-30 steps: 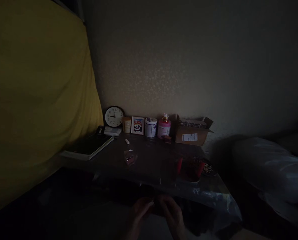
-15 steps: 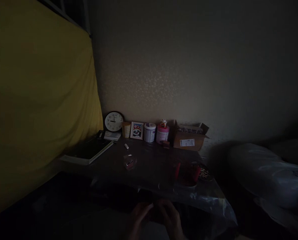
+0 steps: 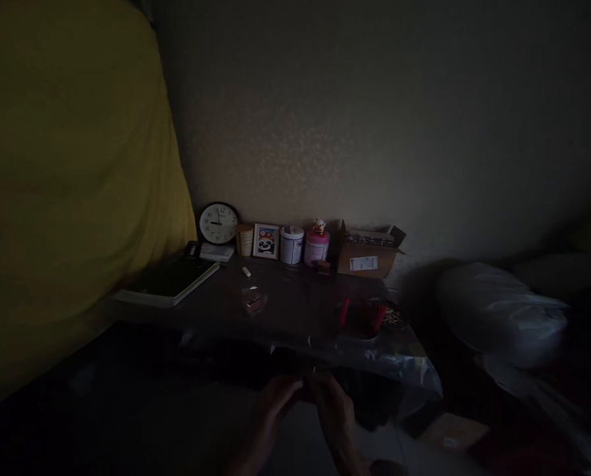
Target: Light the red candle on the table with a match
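Observation:
At the bottom middle, in front of the table's edge, my left hand [image 3: 281, 395] and my right hand [image 3: 334, 402] are close together with curled fingers. Both are closed around something small and dark that I cannot make out in the gloom. A thin pale tip shows above the right fingertips. Beyond them on the table [image 3: 295, 307] lie a small clear packet [image 3: 252, 301] and a short white stick [image 3: 246, 272]. To the right, two red upright pieces [image 3: 344, 312] stand on a dark tray, beside a dish of thin pale sticks [image 3: 393, 316].
Along the wall are a round clock [image 3: 219, 223], a tan cup [image 3: 244, 240], a panda picture [image 3: 266, 241], two tins [image 3: 292, 245] and an open cardboard box [image 3: 367, 258]. A large book [image 3: 171, 281] lies left, by a yellow curtain [image 3: 77, 165]. Plastic bags [image 3: 498, 314] are at right.
My hands appear higher in view and nearer the table's edge, still close together. The whole scene has shifted up and slightly left as the camera tilted down.

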Tool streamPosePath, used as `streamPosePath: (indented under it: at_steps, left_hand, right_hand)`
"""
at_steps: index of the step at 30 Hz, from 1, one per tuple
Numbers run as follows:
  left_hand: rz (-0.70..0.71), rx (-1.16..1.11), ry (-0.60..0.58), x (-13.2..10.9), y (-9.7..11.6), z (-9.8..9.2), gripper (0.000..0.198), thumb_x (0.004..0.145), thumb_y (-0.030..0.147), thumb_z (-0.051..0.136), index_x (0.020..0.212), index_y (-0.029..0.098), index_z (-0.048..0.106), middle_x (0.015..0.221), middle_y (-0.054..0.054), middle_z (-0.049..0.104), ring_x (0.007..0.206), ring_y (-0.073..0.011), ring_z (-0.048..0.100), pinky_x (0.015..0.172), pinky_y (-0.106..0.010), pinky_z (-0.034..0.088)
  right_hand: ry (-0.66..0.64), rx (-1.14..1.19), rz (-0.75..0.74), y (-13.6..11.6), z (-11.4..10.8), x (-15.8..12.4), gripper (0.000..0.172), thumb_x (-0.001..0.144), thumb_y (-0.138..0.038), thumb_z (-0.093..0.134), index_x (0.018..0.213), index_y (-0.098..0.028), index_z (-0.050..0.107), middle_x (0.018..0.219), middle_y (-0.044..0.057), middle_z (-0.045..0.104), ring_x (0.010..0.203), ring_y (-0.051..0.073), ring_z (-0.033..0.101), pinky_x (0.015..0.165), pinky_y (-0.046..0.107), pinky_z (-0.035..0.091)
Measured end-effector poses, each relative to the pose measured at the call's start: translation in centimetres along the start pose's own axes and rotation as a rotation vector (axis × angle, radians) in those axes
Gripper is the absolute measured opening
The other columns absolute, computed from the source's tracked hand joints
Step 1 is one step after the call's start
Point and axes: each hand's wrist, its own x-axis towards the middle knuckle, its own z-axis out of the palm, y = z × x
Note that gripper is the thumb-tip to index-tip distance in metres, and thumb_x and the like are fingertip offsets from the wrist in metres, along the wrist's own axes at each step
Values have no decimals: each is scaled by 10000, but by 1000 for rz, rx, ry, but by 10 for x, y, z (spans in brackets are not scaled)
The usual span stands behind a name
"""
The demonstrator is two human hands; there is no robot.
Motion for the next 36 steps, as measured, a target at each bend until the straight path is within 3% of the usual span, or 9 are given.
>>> streamPosePath:
  at_steps: [8, 14, 20, 23, 26, 28, 30, 33, 36]
  left_hand:
    - [21, 65, -90, -2, -9, -2, 231, 759, 336, 615, 932, 202, 690, 1019, -63, 692, 1048, -250, 582, 942, -371, 436]
    - [-21, -89, -33, -2, -3, 9, 188, 741, 284, 642, 892, 179, 681, 958, -53, 700, 1005, -234, 597, 909, -361, 447]
    - [11, -145, -93, -4, 0, 14, 194, 759, 282, 625, 900, 164, 686, 955, -79, 696, 966, -244, 611, 877, -374, 455]
    - [-15, -143, -33, 0, -1, 16, 189, 726, 288, 661, 868, 168, 692, 920, -65, 704, 951, -225, 617, 846, -333, 466]
    - [-88, -118, 88, 10, -4, 17, 148, 632, 259, 738, 737, 165, 695, 732, -34, 706, 732, -171, 646, 703, -277, 486]
    - [-116, -100, 125, 14, -5, 20, 146, 587, 259, 766, 666, 166, 685, 617, -13, 679, 619, -149, 626, 631, -266, 479]
    - [-100, -96, 103, 11, -1, 23, 164, 601, 290, 759, 686, 168, 690, 631, -20, 683, 652, -165, 633, 657, -284, 487]
    - [-18, -106, -16, -1, 11, 28, 219, 710, 336, 674, 847, 166, 698, 878, -74, 711, 913, -213, 623, 848, -334, 462]
    - [-26, -84, -29, -10, 19, 28, 248, 704, 345, 684, 857, 151, 707, 955, -105, 707, 939, -227, 614, 885, -351, 443]
  right_hand:
    - [53, -13, -80, -4, -6, -7, 134, 842, -280, 549, 860, -222, 668, 813, 12, 692, 728, 148, 674, 635, 177, 521]
    - [182, -118, -170, -25, -14, -5, 123, 840, -242, 542, 860, -204, 657, 814, 28, 681, 745, 146, 662, 645, 187, 522]
    - [175, -241, -333, -28, -16, -2, 142, 856, -214, 503, 879, -203, 643, 808, 34, 671, 740, 153, 648, 644, 222, 524]
    - [229, -278, -365, -40, -24, -2, 144, 860, -211, 491, 857, -204, 634, 774, 28, 663, 705, 144, 646, 609, 209, 516]
    - [303, -280, -434, -59, -33, -8, 137, 860, -178, 493, 881, -211, 624, 829, 42, 673, 760, 149, 647, 653, 224, 512]
    - [281, -285, -536, -63, -34, -10, 163, 855, -142, 493, 923, -213, 623, 870, 58, 680, 808, 159, 643, 689, 247, 509]
    - [186, -311, -606, -54, -31, -9, 212, 860, -120, 460, 945, -213, 630, 874, 65, 682, 804, 160, 641, 685, 254, 507]
    - [157, -365, -467, -22, -29, 0, 247, 881, -179, 410, 872, -201, 656, 785, 53, 673, 711, 155, 635, 614, 235, 503]
    - [306, -345, -205, 2, -34, 9, 213, 858, -290, 482, 915, -189, 661, 790, 51, 681, 691, 163, 635, 585, 223, 491]
